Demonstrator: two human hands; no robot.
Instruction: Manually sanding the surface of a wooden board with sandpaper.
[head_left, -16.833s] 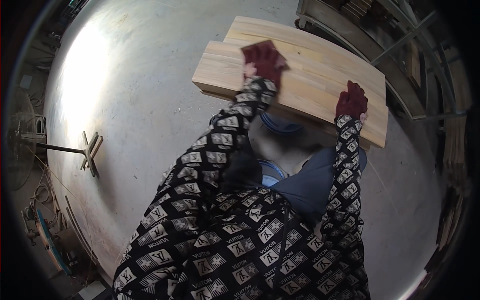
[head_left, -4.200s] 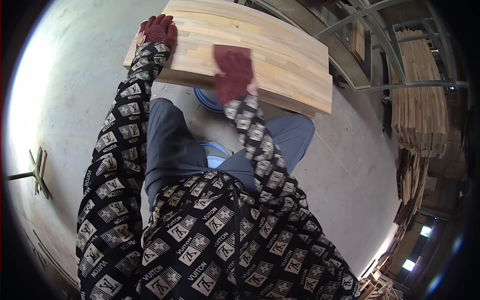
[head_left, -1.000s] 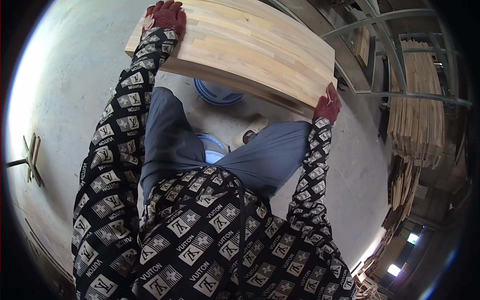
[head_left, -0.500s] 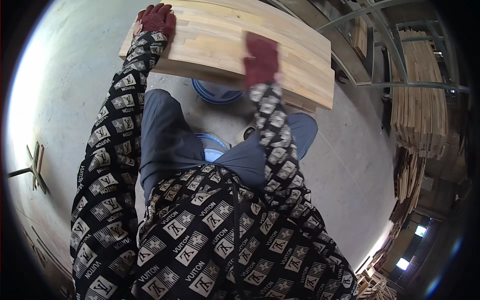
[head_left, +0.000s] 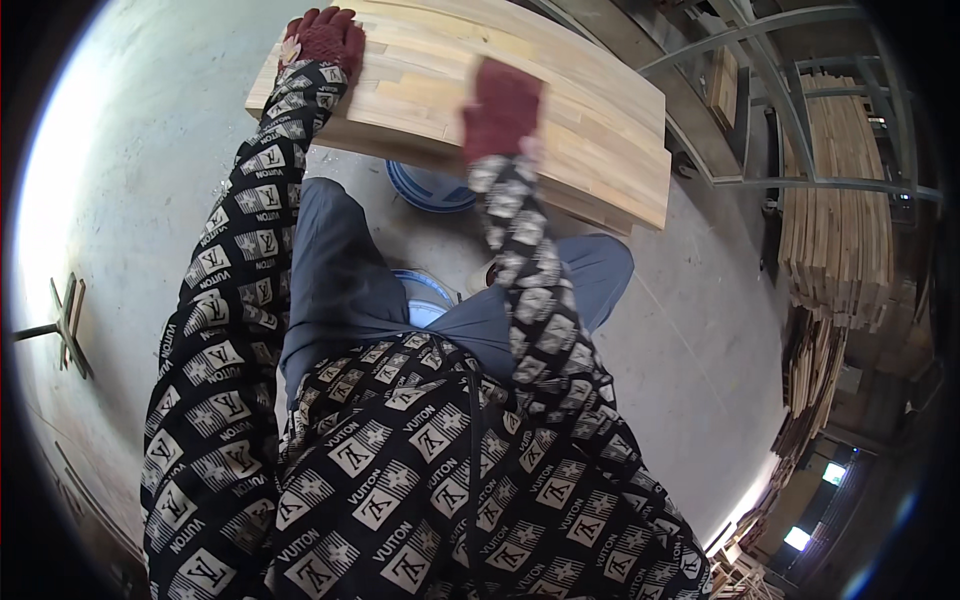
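A pale wooden panel point(head_left: 420, 80), made of glued strips, lies across the upper middle, with more wood beneath its near edge. On its left end rests my left hand point(head_left: 322, 38) in a dark red glove, fingers stretched out flat over the surface. My right hand point(head_left: 502, 105), gloved in the same red, is over the middle of the panel near its front edge. Motion blurs that hand, so its fingers and anything under them cannot be made out.
A blue bucket point(head_left: 428, 190) stands under the panel, and another blue bucket point(head_left: 425, 296) shows between my legs. To the right are a metal frame point(head_left: 830, 184) and stacked wooden boards point(head_left: 835, 230). A stand with crossed legs point(head_left: 68, 325) is on the floor at left.
My right hand has slid a little to the left across the panel. The left hand stays on the panel's left end; the whole view has shifted slightly.
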